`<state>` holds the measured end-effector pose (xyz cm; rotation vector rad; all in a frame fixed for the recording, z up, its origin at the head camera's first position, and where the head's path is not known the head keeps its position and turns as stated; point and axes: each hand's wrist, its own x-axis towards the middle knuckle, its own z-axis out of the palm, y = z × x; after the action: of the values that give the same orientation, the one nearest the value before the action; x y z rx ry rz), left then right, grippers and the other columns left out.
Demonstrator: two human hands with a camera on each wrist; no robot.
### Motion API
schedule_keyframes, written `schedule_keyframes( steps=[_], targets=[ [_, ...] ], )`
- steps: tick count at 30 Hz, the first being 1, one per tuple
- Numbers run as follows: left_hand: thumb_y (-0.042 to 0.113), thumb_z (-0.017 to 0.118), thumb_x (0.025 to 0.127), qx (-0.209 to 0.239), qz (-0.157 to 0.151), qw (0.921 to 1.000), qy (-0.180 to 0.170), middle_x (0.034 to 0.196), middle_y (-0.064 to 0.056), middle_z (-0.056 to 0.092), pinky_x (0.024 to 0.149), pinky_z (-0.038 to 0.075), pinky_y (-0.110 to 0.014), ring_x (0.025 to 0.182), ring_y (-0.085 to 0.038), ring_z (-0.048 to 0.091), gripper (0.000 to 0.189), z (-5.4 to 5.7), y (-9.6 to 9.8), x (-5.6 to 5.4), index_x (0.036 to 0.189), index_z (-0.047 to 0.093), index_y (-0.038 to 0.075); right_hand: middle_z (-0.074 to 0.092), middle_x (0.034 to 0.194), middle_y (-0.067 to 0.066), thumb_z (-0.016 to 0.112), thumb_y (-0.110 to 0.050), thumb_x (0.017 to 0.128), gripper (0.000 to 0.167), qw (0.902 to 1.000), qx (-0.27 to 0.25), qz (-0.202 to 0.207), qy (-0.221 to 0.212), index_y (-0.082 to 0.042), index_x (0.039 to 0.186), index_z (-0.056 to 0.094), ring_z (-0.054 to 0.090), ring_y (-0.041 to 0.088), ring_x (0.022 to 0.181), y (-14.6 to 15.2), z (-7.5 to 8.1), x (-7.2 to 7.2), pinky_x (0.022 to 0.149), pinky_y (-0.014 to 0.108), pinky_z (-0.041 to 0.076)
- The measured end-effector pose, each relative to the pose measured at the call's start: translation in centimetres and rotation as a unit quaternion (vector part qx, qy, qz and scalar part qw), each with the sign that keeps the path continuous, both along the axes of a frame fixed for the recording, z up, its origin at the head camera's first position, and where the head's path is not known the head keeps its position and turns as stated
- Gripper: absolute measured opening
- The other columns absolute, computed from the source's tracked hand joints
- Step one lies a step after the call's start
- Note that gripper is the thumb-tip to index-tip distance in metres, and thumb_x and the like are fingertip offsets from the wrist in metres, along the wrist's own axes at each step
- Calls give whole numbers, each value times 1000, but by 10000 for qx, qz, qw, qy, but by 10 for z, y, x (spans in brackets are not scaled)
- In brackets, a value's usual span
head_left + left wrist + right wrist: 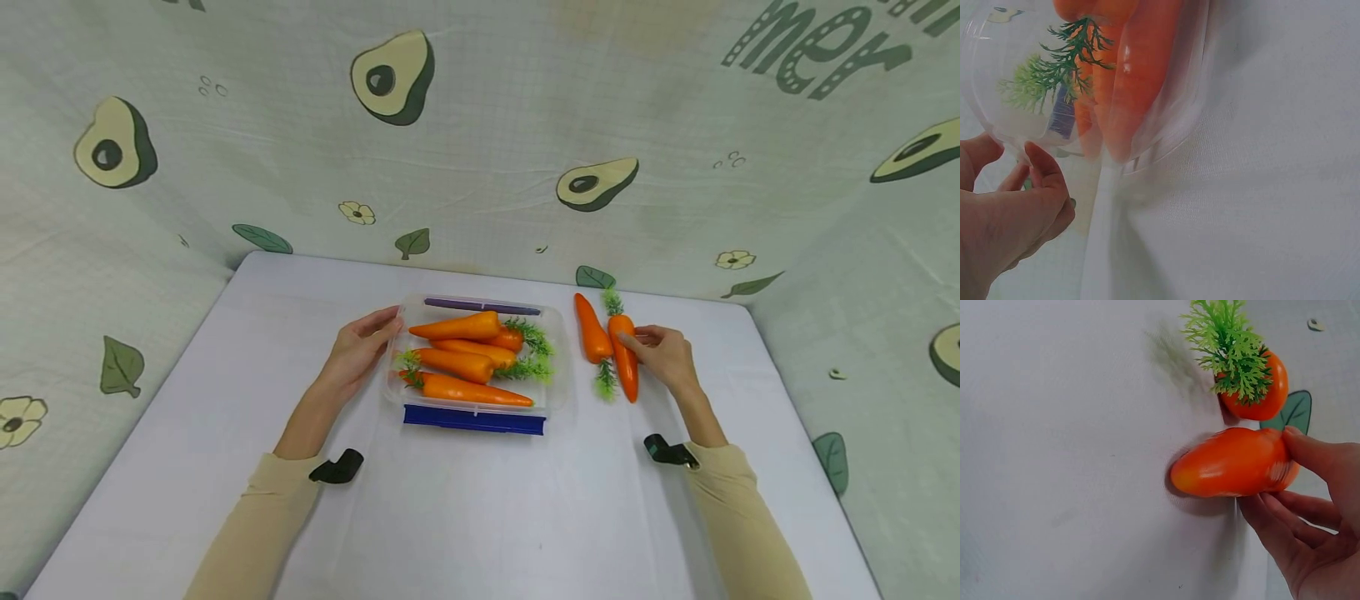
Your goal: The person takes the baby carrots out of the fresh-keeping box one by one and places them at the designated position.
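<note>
A clear plastic container with blue side clips stands at mid-table and holds several orange toy carrots with green leafy tops. At its left end, my left hand pinches the rim between thumb and fingers; the left wrist view shows this grip on the container's corner. To the right of the container, my right hand pinches a carrot near its middle, thumb on one side and fingers on the other. Just left of that carrot lies another carrot, its leafy top toward me.
The lower blue clip sticks out from the container's near side, folded open. A white table lies under everything. Behind it and at both sides hangs a pale cloth printed with avocados and leaves.
</note>
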<state>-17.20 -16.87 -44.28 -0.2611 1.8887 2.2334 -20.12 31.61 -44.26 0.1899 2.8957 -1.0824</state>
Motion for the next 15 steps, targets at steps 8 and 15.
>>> schedule_keyframes(
  steps=[8,15],
  targets=[
    [19,64,104,2,19,10000,-50,154,-16,48,116,38,-32,119,-10,56,52,-1,0,-1,150,50,1,66,124,33,66,-49,99,71,9996,-88,236,-149,13,133,59,69,40,103,2,0,0,75,22,57],
    [23,65,103,-88,-32,9999,-98,156,-13,46,116,38,-28,128,-11,51,55,2,-2,0,152,49,3,63,126,33,65,-47,101,72,9992,44,350,-201,14,137,54,68,43,105,0,7,3,84,39,61]
  ],
)
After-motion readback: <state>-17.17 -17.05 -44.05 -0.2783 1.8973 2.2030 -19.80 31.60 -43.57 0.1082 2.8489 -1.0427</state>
